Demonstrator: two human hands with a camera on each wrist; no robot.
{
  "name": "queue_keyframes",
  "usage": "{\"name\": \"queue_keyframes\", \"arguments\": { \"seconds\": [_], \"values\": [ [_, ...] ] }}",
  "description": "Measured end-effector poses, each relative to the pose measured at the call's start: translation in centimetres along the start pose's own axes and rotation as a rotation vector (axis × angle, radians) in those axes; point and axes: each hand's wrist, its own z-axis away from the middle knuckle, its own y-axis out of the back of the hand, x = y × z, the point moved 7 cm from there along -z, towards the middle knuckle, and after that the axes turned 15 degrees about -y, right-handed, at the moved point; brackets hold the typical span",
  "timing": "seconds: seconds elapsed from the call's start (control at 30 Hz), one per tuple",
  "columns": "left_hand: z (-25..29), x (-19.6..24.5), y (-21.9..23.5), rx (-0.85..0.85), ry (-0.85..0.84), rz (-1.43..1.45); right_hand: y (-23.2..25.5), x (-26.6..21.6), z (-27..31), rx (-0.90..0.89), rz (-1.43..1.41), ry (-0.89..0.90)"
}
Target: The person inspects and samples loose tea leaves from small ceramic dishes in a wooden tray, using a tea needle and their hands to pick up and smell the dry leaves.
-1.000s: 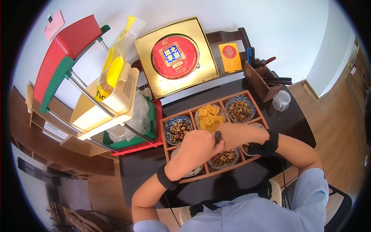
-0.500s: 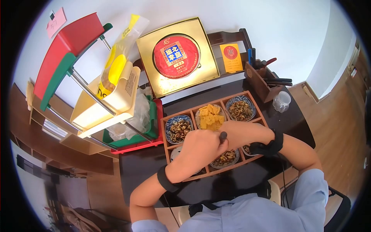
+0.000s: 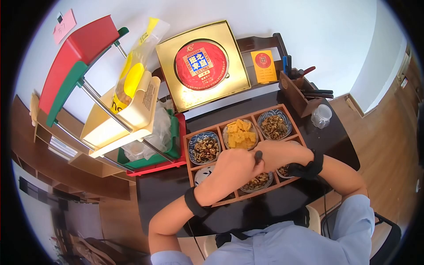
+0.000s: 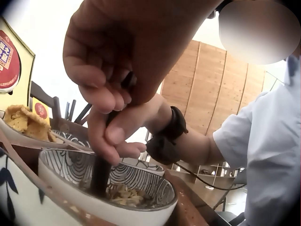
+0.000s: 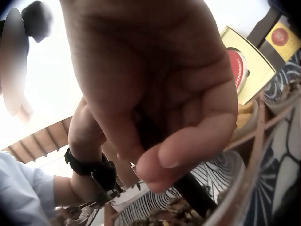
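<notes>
Jointly, left grip and right grip hold a rod amid a bowl's bits.

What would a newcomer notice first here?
Probably the gold box with a round red centre, standing behind the wooden tray. Next, the left hand and right hand, fingers around one dark stick reaching into a patterned bowl; then the yellow pieces at the tray's back middle.

I see a dark, slim stick gripped by both the left hand and the right hand, slanting down into a round white bowl with dark curved lines inside. Dried brownish and yellowish bits lie in it, in the near middle compartment of a wooden tray.
</notes>
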Motion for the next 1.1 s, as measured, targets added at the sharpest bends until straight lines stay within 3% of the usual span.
{"name": "queue_keyframes", "arguments": {
  "seconds": [0.13, 0.2, 0.33, 0.43, 0.53, 0.63, 0.73, 0.8, 0.93, 1.0, 1.1],
  "values": [
    [-0.1, 0.4, 0.7, -0.001, -0.026, -0.074, 0.3, -0.4, 0.3, -0.037, -0.010, -0.032],
    [-0.1, 0.8, 1.5, 0.034, -0.041, -0.058, 0.4, -0.5, 0.2, 0.062, 0.177, 0.065],
    [0.1, 0.5, 0.7, 0.045, -0.030, -0.011, 0.2, -0.2, 0.3, 0.067, 0.057, 0.076],
    [-0.2, 0.4, 0.9, 0.000, -0.017, -0.088, 0.7, -0.2, 0.5, -0.038, 0.002, -0.054],
    [-0.3, 0.7, 1.5, 0.043, -0.045, -0.049, 1.0, -0.9, 0.7, 0.055, 0.101, 0.089],
    [-0.2, 0.7, 1.0, 0.056, -0.030, -0.028, 1.2, -1.2, 1.1, 0.063, 0.123, 0.051],
    [-0.3, 0.3, 0.4, 0.044, -0.003, -0.067, 0.8, -0.3, 1.0, -0.053, -0.087, -0.058],
    [-0.4, 0.6, 0.8, 0.030, -0.035, -0.031, 1.0, -0.3, 0.8, 0.086, 0.074, 0.065],
    [-0.8, 1.0, 1.8, 0.062, -0.098, -0.048, 1.9, -1.0, 1.1, 0.113, 0.118, 0.064],
    [-0.9, 0.5, 0.9, 0.031, -0.105, -0.072, 1.3, 0.0, 0.7, -0.045, -0.046, -0.083],
    [-0.9, -0.2, 0.5, -0.005, -0.070, -0.029, 1.5, -0.5, 0.9, -0.060, -0.097, -0.110]
  ]
}}
